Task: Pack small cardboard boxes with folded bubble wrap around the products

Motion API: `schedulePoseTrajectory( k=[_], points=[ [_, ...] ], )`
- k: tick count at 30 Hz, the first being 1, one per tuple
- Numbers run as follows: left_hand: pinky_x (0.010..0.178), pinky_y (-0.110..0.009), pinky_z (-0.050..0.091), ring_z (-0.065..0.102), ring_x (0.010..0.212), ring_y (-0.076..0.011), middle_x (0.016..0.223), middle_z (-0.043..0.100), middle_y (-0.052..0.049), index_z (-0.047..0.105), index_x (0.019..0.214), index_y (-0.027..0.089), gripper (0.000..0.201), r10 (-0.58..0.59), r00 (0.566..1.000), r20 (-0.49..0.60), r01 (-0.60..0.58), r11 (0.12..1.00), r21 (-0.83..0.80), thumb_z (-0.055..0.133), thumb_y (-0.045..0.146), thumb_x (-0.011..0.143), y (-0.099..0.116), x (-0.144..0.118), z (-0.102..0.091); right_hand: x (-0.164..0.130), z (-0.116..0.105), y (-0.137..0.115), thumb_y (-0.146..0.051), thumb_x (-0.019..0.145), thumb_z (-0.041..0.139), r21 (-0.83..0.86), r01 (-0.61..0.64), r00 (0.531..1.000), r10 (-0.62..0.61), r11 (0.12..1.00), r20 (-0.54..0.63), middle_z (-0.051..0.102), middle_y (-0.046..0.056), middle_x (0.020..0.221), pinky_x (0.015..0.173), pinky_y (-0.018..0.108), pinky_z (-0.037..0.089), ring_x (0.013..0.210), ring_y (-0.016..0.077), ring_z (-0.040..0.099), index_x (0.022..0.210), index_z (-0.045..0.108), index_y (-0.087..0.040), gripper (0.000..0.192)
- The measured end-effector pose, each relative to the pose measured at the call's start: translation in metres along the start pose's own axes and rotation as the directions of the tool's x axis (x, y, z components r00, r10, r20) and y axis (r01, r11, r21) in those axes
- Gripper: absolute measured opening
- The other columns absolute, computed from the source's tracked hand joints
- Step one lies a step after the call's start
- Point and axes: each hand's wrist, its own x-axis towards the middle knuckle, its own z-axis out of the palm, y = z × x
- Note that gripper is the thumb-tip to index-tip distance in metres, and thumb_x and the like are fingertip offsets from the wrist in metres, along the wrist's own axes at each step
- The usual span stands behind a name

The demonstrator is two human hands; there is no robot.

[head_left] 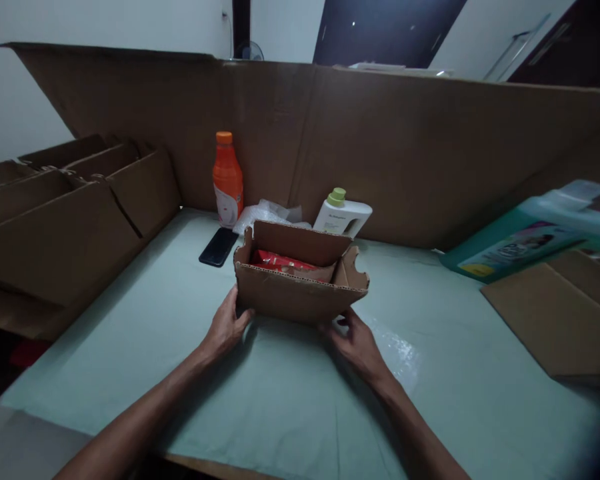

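The small box point(290, 297) is near the middle of the frame, with its top open and a red packet point(286, 261) inside. Your left hand point(227, 321) holds its lower left corner, thumb in front. Your right hand point(354, 341) has hold of its lower right edge, but some of those fingers are blurry. I can't tell if the bottom touches the green cloth point(280, 407).

Hold both ends at the same height so the packet doesn't slide. Grip down low, because the top edges are cut and look bendy. Go slowly.

Watch the back side. The white bottle point(344, 215) is right behind the box, which hides its foot. The phone point(219, 247) is just past the left end, with bubble wrap point(267, 212) and an orange bottle point(227, 177) behind. A clear plastic sheet point(397, 350) lies beside your right hand and could slip.

Farther out, a big box point(55, 233) fills the left side. A leaning green jug point(523, 237) and a brown carton point(550, 320) sit at the right. A tall cardboard wall point(405, 147) blocks the back.
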Motion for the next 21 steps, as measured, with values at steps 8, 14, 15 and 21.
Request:
schedulePoseTrajectory(
  k=[8, 14, 15, 21],
  points=[
    [0.108, -0.043, 0.041, 0.055, 0.126, -0.0295, 0.129, 0.064, -0.015, 0.047, 0.141, 0.011, 0.059, 0.003, 0.998, -0.062, -0.001, 1.0, 0.025, 0.055, 0.014, 0.083, 0.007, 0.055, 0.016, 0.066, 0.009, -0.009, -0.039, 0.082, 0.052, -0.045, 0.02, 0.999, -0.022, 0.999, -0.041, 0.075, 0.014, 0.102, 0.074, 0.036, 0.052, 0.086, 0.0272, 0.069, 0.114, 0.066, -0.015, 0.042],
    [0.111, -0.048, 0.04, 0.054, 0.132, -0.0309, 0.14, 0.058, -0.02, 0.039, 0.149, 0.014, 0.071, -0.076, 0.997, -0.016, 0.076, 0.997, -0.013, 0.063, 0.025, 0.083, -0.008, 0.008, 0.005, 0.002, -0.01, 0.024, -0.044, 0.082, 0.06, -0.197, 0.12, 0.987, -0.137, 0.973, -0.078, 0.067, 0.016, 0.13, 0.098, 0.052, 0.046, 0.119, 0.036, 0.06, 0.123, 0.066, -0.018, 0.049],
    [0.112, -0.049, 0.04, 0.053, 0.134, -0.0313, 0.143, 0.056, -0.021, 0.038, 0.149, 0.015, 0.073, -0.09, 0.996, -0.007, 0.089, 0.996, -0.025, 0.064, 0.027, 0.083, -0.011, -0.01, 0.003, -0.013, -0.012, 0.034, -0.043, 0.083, 0.06, -0.263, 0.132, 0.985, -0.155, 0.956, -0.07, 0.067, 0.016, 0.13, 0.098, 0.054, 0.045, 0.12, 0.0367, 0.06, 0.12, 0.068, -0.018, 0.045],
    [0.113, -0.049, 0.041, 0.054, 0.133, -0.0307, 0.145, 0.054, -0.018, 0.054, 0.138, 0.018, 0.058, -0.149, 0.977, 0.153, 0.17, 0.975, -0.139, 0.064, 0.037, 0.084, -0.006, -0.104, 0.006, -0.069, 0.002, 0.04, -0.029, 0.092, 0.051, -0.256, 0.165, 0.977, -0.194, 0.952, -0.09, 0.076, 0.011, 0.109, 0.095, 0.053, 0.052, 0.105, 0.0307, 0.069, 0.094, 0.076, -0.022, 0.026]
  ],
)
